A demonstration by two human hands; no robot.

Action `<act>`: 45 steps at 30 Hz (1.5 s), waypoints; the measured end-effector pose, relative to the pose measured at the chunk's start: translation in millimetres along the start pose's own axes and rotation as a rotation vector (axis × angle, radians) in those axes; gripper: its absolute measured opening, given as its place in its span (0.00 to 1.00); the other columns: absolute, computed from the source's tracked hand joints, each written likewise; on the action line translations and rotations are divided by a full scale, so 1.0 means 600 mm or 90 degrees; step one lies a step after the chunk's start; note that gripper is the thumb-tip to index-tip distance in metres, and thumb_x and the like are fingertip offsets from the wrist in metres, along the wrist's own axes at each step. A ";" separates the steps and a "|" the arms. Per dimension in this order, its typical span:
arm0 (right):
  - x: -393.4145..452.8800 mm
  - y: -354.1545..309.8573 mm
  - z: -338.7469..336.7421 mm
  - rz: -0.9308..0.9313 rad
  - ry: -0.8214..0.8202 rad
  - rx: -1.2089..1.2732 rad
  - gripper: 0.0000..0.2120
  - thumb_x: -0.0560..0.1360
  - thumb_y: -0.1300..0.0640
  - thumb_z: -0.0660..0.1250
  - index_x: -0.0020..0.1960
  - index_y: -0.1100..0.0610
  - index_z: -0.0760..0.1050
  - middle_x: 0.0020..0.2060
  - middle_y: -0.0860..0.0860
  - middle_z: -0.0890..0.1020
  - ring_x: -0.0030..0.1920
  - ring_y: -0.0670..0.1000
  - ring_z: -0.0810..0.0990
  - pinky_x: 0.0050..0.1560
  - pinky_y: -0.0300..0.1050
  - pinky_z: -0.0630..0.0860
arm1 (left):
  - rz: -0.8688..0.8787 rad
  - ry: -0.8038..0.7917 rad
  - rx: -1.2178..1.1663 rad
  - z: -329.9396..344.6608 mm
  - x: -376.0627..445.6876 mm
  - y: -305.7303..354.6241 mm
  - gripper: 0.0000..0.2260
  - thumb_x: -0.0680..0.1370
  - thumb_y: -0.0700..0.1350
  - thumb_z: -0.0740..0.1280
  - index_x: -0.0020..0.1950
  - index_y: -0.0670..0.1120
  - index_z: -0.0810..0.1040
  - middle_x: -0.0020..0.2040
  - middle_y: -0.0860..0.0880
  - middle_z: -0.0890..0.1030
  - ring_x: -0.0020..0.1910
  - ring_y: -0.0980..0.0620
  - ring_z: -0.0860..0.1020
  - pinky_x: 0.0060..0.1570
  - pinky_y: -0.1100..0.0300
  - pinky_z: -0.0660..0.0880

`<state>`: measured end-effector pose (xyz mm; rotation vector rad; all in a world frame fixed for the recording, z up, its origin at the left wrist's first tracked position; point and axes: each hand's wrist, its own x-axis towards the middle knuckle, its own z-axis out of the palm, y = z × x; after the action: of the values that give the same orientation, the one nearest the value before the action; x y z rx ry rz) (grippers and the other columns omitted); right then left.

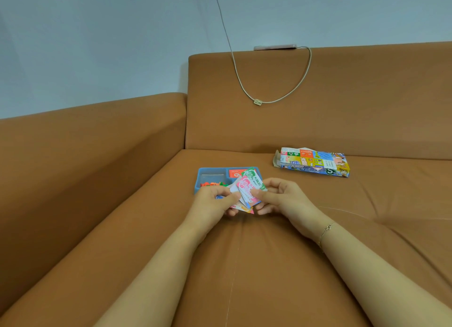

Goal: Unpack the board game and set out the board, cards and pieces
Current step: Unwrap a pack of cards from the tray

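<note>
Holding a fan of cards [247, 192] just in front of the tray [201, 173], long sides tilted up and right | left hand [215, 200] fingers curled, pinching cards | right hand [281, 195] fingers curled, pinching cards | box [315, 162] lies flat, right of tray, long side left-to-right

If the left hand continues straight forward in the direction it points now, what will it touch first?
Most likely the blue tray, which lies just beyond the left hand, starting with the small coloured pieces inside it. The hand holds a fan of cards. Depth is uncertain.
</note>
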<state>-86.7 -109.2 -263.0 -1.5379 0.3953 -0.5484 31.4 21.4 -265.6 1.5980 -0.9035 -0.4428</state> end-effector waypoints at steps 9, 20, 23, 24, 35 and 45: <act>0.008 -0.001 -0.022 -0.002 0.165 0.063 0.03 0.74 0.64 0.69 0.48 0.63 0.78 0.32 0.56 0.81 0.27 0.47 0.76 0.31 0.36 0.77 | 0.014 0.030 0.026 -0.004 0.005 -0.002 0.10 0.77 0.42 0.68 0.36 0.41 0.80 0.31 0.47 0.80 0.27 0.57 0.74 0.38 0.68 0.73; -0.005 -0.023 -0.041 0.176 0.079 0.373 0.04 0.75 0.65 0.65 0.49 0.60 0.76 0.36 0.53 0.84 0.34 0.48 0.84 0.31 0.37 0.80 | 0.394 0.086 0.304 -0.014 0.004 -0.008 0.07 0.78 0.44 0.67 0.53 0.48 0.84 0.44 0.60 0.78 0.40 0.64 0.75 0.40 0.68 0.74; -0.009 -0.028 -0.034 0.209 0.037 0.324 0.05 0.76 0.63 0.64 0.50 0.58 0.76 0.38 0.52 0.85 0.35 0.49 0.85 0.29 0.35 0.79 | 0.455 0.093 0.360 -0.009 0.001 -0.008 0.10 0.77 0.47 0.65 0.54 0.47 0.83 0.50 0.56 0.81 0.49 0.64 0.75 0.47 0.69 0.74; -0.010 -0.030 -0.032 0.220 0.031 0.307 0.04 0.76 0.63 0.65 0.49 0.57 0.76 0.37 0.52 0.85 0.34 0.49 0.85 0.27 0.34 0.78 | 0.472 0.093 0.375 -0.008 0.001 -0.008 0.10 0.77 0.47 0.65 0.54 0.47 0.83 0.51 0.55 0.81 0.51 0.64 0.75 0.49 0.69 0.73; 0.000 -0.025 -0.017 0.200 -0.009 0.344 0.08 0.75 0.67 0.65 0.53 0.65 0.77 0.43 0.60 0.85 0.41 0.54 0.86 0.37 0.35 0.81 | 0.371 0.103 0.219 0.009 -0.004 0.003 0.04 0.76 0.39 0.69 0.46 0.41 0.84 0.39 0.51 0.78 0.34 0.62 0.75 0.33 0.75 0.70; 0.003 -0.006 -0.004 -0.078 0.106 0.098 0.04 0.75 0.66 0.68 0.50 0.64 0.77 0.43 0.58 0.84 0.37 0.48 0.84 0.41 0.37 0.81 | 0.039 0.051 -0.087 0.011 0.005 -0.003 0.08 0.79 0.42 0.64 0.46 0.45 0.83 0.41 0.50 0.85 0.34 0.56 0.81 0.43 0.67 0.78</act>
<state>-87.0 -112.1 -259.5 -1.3794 0.3785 -0.7877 29.4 14.8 -268.4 1.4502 -0.8415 -0.3855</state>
